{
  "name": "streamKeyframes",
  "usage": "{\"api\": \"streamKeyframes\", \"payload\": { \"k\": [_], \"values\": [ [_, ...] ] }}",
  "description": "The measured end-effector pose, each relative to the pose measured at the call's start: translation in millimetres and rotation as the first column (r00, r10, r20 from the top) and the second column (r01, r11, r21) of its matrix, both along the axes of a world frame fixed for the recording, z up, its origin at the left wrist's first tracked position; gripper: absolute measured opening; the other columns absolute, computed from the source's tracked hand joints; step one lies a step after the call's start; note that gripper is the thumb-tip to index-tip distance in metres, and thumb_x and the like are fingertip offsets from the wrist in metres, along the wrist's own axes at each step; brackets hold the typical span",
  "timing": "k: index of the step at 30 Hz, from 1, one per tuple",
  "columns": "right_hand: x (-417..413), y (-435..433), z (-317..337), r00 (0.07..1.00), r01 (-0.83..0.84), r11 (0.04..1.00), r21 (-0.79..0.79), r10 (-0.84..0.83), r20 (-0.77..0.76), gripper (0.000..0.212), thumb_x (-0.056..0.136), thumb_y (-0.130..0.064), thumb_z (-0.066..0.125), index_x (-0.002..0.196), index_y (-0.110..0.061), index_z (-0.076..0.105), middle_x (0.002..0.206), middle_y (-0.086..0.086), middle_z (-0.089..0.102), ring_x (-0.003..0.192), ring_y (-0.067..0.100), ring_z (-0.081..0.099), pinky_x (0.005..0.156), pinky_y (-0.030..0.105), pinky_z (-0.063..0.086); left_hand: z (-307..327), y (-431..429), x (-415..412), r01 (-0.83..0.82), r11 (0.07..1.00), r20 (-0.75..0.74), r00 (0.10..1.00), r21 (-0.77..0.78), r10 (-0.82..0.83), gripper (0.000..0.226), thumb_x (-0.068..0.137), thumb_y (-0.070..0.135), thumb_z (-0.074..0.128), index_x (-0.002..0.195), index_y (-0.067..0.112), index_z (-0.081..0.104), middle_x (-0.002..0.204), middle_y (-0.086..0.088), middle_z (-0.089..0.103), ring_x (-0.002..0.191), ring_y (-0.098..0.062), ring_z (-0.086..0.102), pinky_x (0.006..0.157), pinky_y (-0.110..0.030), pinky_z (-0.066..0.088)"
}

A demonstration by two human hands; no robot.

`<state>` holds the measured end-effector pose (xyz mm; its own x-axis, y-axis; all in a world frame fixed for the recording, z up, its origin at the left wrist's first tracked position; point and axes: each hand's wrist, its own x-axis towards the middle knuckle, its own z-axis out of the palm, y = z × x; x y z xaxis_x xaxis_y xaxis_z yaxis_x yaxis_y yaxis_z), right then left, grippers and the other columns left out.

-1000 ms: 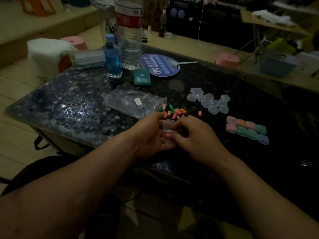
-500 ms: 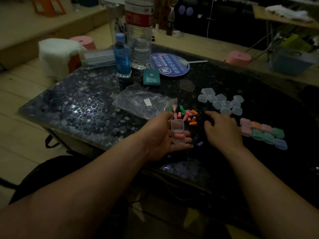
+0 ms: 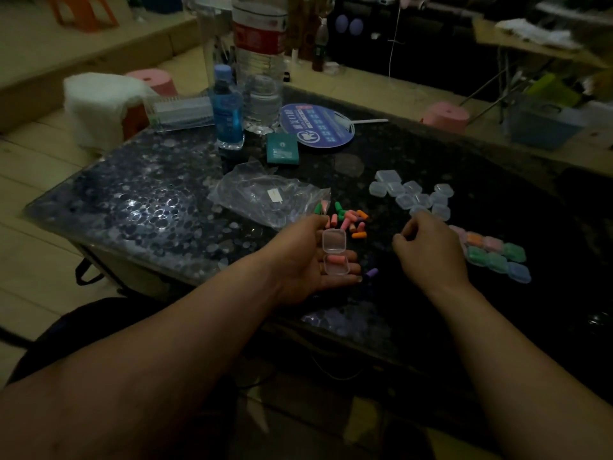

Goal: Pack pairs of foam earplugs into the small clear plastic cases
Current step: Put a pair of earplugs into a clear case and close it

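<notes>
On the dark patterned table (image 3: 149, 200), a crumpled clear plastic bag (image 3: 265, 197) is seen at the left, with a small blue bottle (image 3: 227, 107) and a teal box (image 3: 282, 153) farther back. Just right of the bag, a heap of loose earplugs (image 3: 348, 219) in pink, orange and green is spread on the tabletop.

The left hand (image 3: 298, 260) is held palm up just in front of that heap. An open clear case (image 3: 335, 252) is carried on its outstretched fingers, the lid tipped back toward the heap and the thumb laid beside the lid. One pink earplug (image 3: 334, 259) is seen lying in the lower half of the case. A single purple earplug (image 3: 372, 272) is left on the table just off the left fingertips, between the two hands.

The right hand (image 3: 428, 250) is held back up, near the case but apart from it. Its fingers are curled inward, with the thumb and forefinger brought close together. Whether anything is pinched there cannot be told.

Behind the right hand, a cluster of empty cases (image 3: 411, 195) is gathered. To its right, a double row of filled cases (image 3: 494, 255) is laid out, with pink, orange, green and bluish contents showing through.
</notes>
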<state>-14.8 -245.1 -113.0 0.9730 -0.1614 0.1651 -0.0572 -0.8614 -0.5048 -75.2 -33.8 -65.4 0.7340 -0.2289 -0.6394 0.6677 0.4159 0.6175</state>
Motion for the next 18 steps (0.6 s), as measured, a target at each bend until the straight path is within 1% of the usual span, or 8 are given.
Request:
{"api": "streamKeyframes", "payload": {
  "k": [4, 6, 9, 11, 12, 14, 16, 18],
  "values": [
    [-13, -2, 17, 0.996, -0.091, 0.983, 0.160, 0.094, -0.007, 0.014, 0.096, -0.022, 0.074, 0.106, -0.018, 0.065, 0.088, -0.009, 0.062, 0.085, 0.014, 0.061, 0.068, 0.028, 0.041, 0, -2, 0, 0.010, 1.000, -0.012, 1.000, 0.005, -0.010, 0.044, 0.108, 0.043, 0.040, 0.116, 0.006, 0.060, 0.129, -0.030, 0.063, 0.117, -0.042, 0.066, 0.094, -0.053, 0.058],
    [-23, 1, 29, 0.985, -0.172, 0.967, 0.188, 0.173, 0.009, 0.008, 0.098, -0.027, 0.075, 0.104, -0.023, 0.070, 0.092, -0.015, 0.065, 0.086, 0.002, 0.062, 0.068, 0.016, 0.040, 0, -3, 1, 0.009, 1.000, -0.021, 1.000, 0.004, -0.009, 0.044, 0.109, 0.043, 0.039, 0.118, 0.005, 0.060, 0.129, -0.030, 0.063, 0.118, -0.043, 0.066, 0.094, -0.054, 0.058],
    [-41, 7, 42, 0.963, -0.265, 0.939, 0.220, 0.267, 0.019, 0.007, 0.099, -0.029, 0.075, 0.098, -0.033, 0.069, 0.093, -0.017, 0.068, 0.087, -0.007, 0.062, 0.069, 0.009, 0.041, 0, -4, 4, -0.004, 1.000, -0.029, 1.000, -0.003, 0.004, 0.046, 0.109, 0.043, 0.038, 0.122, 0.004, 0.059, 0.130, -0.030, 0.063, 0.116, -0.042, 0.067, 0.091, -0.053, 0.059],
    [-52, 14, 46, 0.947, -0.315, 0.913, 0.258, 0.321, 0.018, 0.007, 0.099, -0.029, 0.075, 0.095, -0.033, 0.070, 0.091, -0.016, 0.070, 0.086, -0.008, 0.064, 0.069, 0.008, 0.045, -1, -5, 5, 0.006, 1.000, -0.020, 1.000, -0.012, -0.007, 0.048, 0.109, 0.043, 0.039, 0.129, 0.005, 0.059, 0.128, -0.029, 0.065, 0.109, -0.040, 0.070, 0.088, -0.051, 0.061],
    [-56, 18, 47, 0.937, -0.340, 0.900, 0.271, 0.349, 0.015, 0.006, 0.099, -0.030, 0.075, 0.095, -0.032, 0.071, 0.092, -0.015, 0.071, 0.086, -0.005, 0.066, 0.072, 0.014, 0.049, -1, -6, 4, 0.020, 0.999, -0.012, 1.000, -0.027, -0.020, 0.048, 0.109, 0.042, 0.040, 0.133, 0.005, 0.059, 0.126, -0.026, 0.067, 0.104, -0.038, 0.072, 0.086, -0.049, 0.062],
    [-63, 23, 47, 0.912, -0.405, 0.889, 0.212, 0.410, 0.026, 0.006, 0.097, -0.032, 0.077, 0.094, -0.032, 0.072, 0.096, -0.013, 0.067, 0.088, 0.000, 0.065, 0.078, 0.025, 0.054, -1, -7, 4, 0.044, 0.997, 0.007, 0.999, -0.067, -0.044, 0.047, 0.108, 0.040, 0.041, 0.137, 0.008, 0.060, 0.119, -0.019, 0.071, 0.091, -0.031, 0.074, 0.079, -0.045, 0.064],
    [-66, 28, 47, 0.883, -0.469, 0.877, 0.107, 0.469, 0.020, 0.008, 0.094, -0.035, 0.080, 0.094, -0.031, 0.073, 0.098, -0.014, 0.060, 0.090, -0.001, 0.059, 0.077, 0.020, 0.048, -2, -8, 4, 0.045, 0.995, 0.009, 0.999, -0.088, -0.044, 0.046, 0.108, 0.038, 0.042, 0.141, 0.010, 0.059, 0.112, -0.014, 0.071, 0.079, -0.023, 0.072, 0.070, -0.041, 0.063],
    [-68, 32, 46, 0.865, -0.501, 0.864, 0.058, 0.501, 0.015, 0.009, 0.093, -0.035, 0.081, 0.095, -0.030, 0.074, 0.098, -0.016, 0.055, 0.091, 0.000, 0.054, 0.074, 0.015, 0.040, -3, -7, 5, 0.037, 0.995, 0.007, 0.999, -0.094, -0.036, 0.047, 0.107, 0.039, 0.044, 0.142, 0.010, 0.058, 0.110, -0.014, 0.070, 0.074, -0.022, 0.071, 0.067, -0.038, 0.061]
  ]
}}
